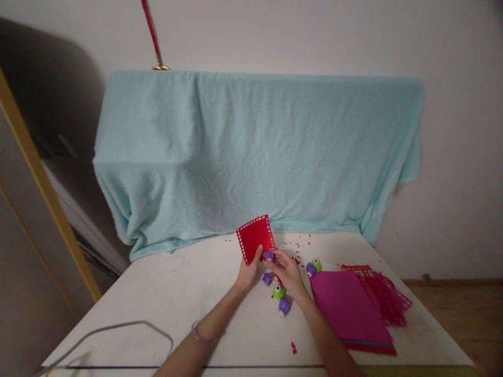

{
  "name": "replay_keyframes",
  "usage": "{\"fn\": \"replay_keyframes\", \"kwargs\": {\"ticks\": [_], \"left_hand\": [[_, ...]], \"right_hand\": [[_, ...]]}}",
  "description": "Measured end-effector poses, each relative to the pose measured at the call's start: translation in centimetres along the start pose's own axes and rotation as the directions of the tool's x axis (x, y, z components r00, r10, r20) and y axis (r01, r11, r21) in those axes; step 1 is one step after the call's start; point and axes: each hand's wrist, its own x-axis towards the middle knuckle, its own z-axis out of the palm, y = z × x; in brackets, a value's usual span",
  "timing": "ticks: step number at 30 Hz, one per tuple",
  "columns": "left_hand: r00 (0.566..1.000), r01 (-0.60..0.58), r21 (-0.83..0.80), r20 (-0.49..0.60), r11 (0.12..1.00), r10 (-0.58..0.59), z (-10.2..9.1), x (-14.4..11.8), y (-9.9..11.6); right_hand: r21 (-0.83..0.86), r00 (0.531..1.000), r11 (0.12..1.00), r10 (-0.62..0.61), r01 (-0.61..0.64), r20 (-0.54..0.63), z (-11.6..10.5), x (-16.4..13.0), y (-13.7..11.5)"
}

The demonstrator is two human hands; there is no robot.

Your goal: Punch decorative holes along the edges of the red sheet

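My left hand grips a red square of paper by its lower part, thumb on the face. Small punched shapes run along the visible edges of the square. At its lower right corner, my right hand pinches a purple paper punch; whether the paper sits in its slot I cannot tell. Just below the hands lie a purple punch, a green punch with an eye-like knob and another purple part. A green and purple punch rests to the right of my right hand.
A stack of magenta and red sheets lies at the right of the white table. Beside it are punched paper pieces. Red scraps are scattered about. A grey cable curves at the front left; a light blue cloth hangs behind.
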Motion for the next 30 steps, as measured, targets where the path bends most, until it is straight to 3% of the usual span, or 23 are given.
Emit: {"fn": "replay_keyframes", "kwargs": {"ticks": [8, 23, 30], "left_hand": [[0.998, 0.020, -0.001, 0.052, 1.000, -0.020, -0.1, 0.0, 0.0], [0.994, -0.046, 0.030, 0.103, 0.999, 0.042, 0.5, -0.7, 1.5], [0.991, -0.048, 0.076, 0.129, 0.996, 0.038, 0.4, -0.8, 1.5]], "right_hand": [[0.008, 0.997, 0.998, 0.067, -0.067, -0.027, -0.1, 0.3, 0.3], [-0.004, 0.998, 0.998, 0.055, -0.055, -0.031, 0.0, 0.1, 0.2], [0.019, 0.998, 0.999, 0.047, -0.046, -0.029, 0.3, -0.2, -0.9]]}}
